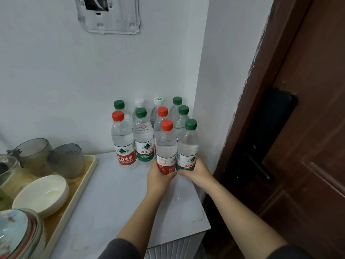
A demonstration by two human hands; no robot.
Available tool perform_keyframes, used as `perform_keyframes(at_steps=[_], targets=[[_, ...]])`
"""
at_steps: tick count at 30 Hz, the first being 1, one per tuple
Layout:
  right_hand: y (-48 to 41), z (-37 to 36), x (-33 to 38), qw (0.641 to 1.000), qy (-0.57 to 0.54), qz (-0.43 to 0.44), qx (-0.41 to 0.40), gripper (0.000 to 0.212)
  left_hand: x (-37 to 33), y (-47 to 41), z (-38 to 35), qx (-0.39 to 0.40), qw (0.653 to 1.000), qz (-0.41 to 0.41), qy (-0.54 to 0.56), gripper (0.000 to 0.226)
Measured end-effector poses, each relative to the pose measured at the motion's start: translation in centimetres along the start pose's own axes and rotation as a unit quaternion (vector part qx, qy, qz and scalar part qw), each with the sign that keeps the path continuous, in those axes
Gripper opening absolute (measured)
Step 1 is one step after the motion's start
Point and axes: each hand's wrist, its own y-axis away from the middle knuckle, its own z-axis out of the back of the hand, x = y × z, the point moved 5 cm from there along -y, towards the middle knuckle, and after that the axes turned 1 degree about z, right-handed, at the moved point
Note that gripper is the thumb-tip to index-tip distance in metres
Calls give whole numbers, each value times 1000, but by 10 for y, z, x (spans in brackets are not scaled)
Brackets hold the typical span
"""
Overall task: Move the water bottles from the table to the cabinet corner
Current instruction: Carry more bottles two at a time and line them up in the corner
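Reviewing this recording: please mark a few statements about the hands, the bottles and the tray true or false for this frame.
1. The left hand and the right hand each grip one bottle. True.
2. The bottle in the left hand has a green cap. False: the left hand grips the red-capped bottle; the green-capped bottle is in the right hand.
3. A white bowl lies on the tray. True.
4. Every bottle standing in the corner has a red cap. False: the corner bottles show red, green and white caps.
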Motion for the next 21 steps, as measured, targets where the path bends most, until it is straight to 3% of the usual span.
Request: perform_keyframes(at_steps=[18,21], targets=[[-12,-2,0,1000,-21,-8,14,67,-4,-5,-2,-39,998,14,-39,72],[-6,-2,-6,999,-19,-29,18,59,-3,-2,3,-49,997,29,-59,73]])
